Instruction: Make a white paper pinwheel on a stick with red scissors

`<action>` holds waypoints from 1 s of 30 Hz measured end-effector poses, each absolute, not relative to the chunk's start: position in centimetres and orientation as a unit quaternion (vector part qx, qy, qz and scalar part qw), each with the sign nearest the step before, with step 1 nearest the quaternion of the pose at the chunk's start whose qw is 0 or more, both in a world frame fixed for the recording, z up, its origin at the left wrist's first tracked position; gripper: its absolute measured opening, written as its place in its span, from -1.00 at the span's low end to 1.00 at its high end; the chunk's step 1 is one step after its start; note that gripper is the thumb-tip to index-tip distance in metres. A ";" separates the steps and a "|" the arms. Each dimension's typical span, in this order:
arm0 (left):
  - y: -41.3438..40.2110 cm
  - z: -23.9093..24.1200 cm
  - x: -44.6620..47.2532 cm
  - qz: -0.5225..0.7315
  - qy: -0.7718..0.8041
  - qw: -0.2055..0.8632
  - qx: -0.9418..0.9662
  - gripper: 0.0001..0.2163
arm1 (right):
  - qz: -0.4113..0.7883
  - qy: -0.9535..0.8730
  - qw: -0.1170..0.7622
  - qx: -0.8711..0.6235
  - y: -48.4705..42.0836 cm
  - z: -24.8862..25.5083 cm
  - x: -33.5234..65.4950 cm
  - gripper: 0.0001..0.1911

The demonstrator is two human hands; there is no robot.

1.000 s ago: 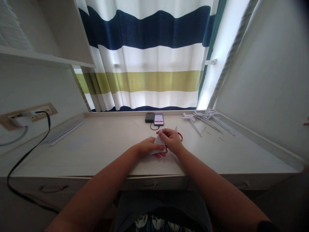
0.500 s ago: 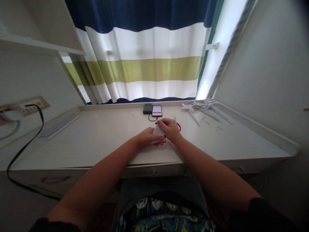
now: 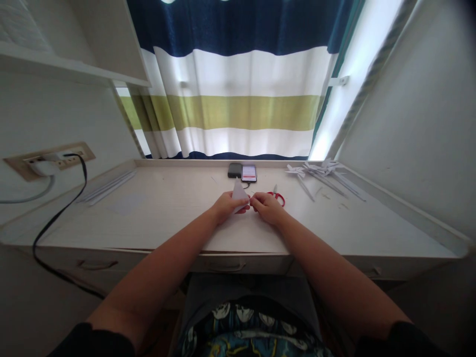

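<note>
A small folded white paper [image 3: 238,192] stands as a pointed triangle over the middle of the pale desk [image 3: 174,218]. My left hand [image 3: 225,207] pinches its lower left side. My right hand [image 3: 267,206] has its fingers curled together at the paper's lower right corner. Just behind my right hand lie red-handled scissors [image 3: 277,197], flat on the desk.
A phone [image 3: 249,172] with a lit screen lies beside a dark power bank [image 3: 234,170] at the back edge. Several folded paper pinwheels [image 3: 320,172] lie at the back right. White paper strips [image 3: 106,185] lie at the left. A black cable [image 3: 55,218] hangs from the wall socket.
My right hand has come off the top of the paper and moved to its right corner, uncovering the scissors. The paper's point now stands upright. The camera view shifted.
</note>
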State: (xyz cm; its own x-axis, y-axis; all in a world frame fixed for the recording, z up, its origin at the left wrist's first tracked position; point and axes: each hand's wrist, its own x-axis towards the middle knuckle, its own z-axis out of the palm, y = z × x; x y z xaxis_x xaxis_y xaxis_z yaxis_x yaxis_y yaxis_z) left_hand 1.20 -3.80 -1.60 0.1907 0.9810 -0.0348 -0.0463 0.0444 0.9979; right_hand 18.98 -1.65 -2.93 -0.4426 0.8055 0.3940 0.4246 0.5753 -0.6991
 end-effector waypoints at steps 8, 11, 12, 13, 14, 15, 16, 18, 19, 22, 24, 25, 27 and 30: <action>-3.9 -1.6 0.8 0.421 0.430 0.596 0.533 -0.61 | 0.269 -0.809 0.351 -0.387 -1.5 -3.0 18.6 -0.74; -4.1 -1.5 0.4 0.383 0.426 0.608 0.549 -0.59 | 0.271 -0.800 0.361 -0.394 -1.3 -2.8 18.8 -0.73; -4.1 -1.4 0.3 0.371 0.424 0.612 0.555 -0.59 | 0.274 -0.798 0.364 -0.396 -1.2 -2.8 18.9 -0.72; -4.2 -1.4 0.2 0.360 0.423 0.615 0.560 -0.58 | 0.276 -0.795 0.365 -0.397 -1.2 -2.8 18.9 -0.72; -4.2 -1.3 0.0 0.349 0.421 0.620 0.563 -0.58 | 0.279 -0.794 0.367 -0.398 -1.2 -2.7 18.9 -0.72; -4.3 -1.1 -0.2 0.337 0.418 0.627 0.565 -0.58 | 0.282 -0.792 0.368 -0.398 -1.1 -2.7 18.9 -0.72; -4.3 -1.0 -0.3 0.323 0.414 0.637 0.565 -0.57 | 0.285 -0.790 0.369 -0.398 -1.1 -2.7 18.9 -0.71; -4.5 -0.7 -0.7 0.288 0.405 0.661 0.562 -0.53 | 0.290 -0.787 0.371 -0.397 -1.1 -2.8 19.0 -0.71; -4.6 -0.6 -0.9 0.271 0.401 0.673 0.559 -0.52 | 0.293 -0.786 0.373 -0.397 -1.1 -2.8 19.0 -0.71; -4.7 -0.3 -1.3 0.246 0.392 0.692 0.554 -0.60 | 0.302 -0.780 0.378 -0.397 -1.2 -2.8 19.0 -0.71; -4.7 -0.3 -1.6 0.244 0.389 0.696 0.552 -0.67 | 0.311 -0.775 0.381 -0.397 -1.3 -2.7 19.0 -0.71; -4.7 -0.2 -1.6 0.243 0.389 0.698 0.550 -0.69 | 0.316 -0.773 0.383 -0.396 -1.3 -2.7 19.0 -0.72; -4.6 -0.3 -1.8 0.238 0.391 0.702 0.545 -0.70 | 0.325 -0.767 0.387 -0.396 -1.4 -2.7 19.1 -0.72; -4.6 -0.3 -1.9 0.230 0.396 0.711 0.534 -0.73 | 0.338 -0.754 0.397 -0.400 -1.3 -2.8 19.2 -0.72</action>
State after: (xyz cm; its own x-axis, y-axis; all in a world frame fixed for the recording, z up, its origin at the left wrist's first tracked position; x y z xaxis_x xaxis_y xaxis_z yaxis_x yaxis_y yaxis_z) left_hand -1.90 -4.62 -0.26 0.5803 0.7497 -0.3180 0.0966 0.3243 0.9410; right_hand 19.24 -1.27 -2.77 -0.3653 0.8713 0.3277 0.3341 0.4513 -0.8275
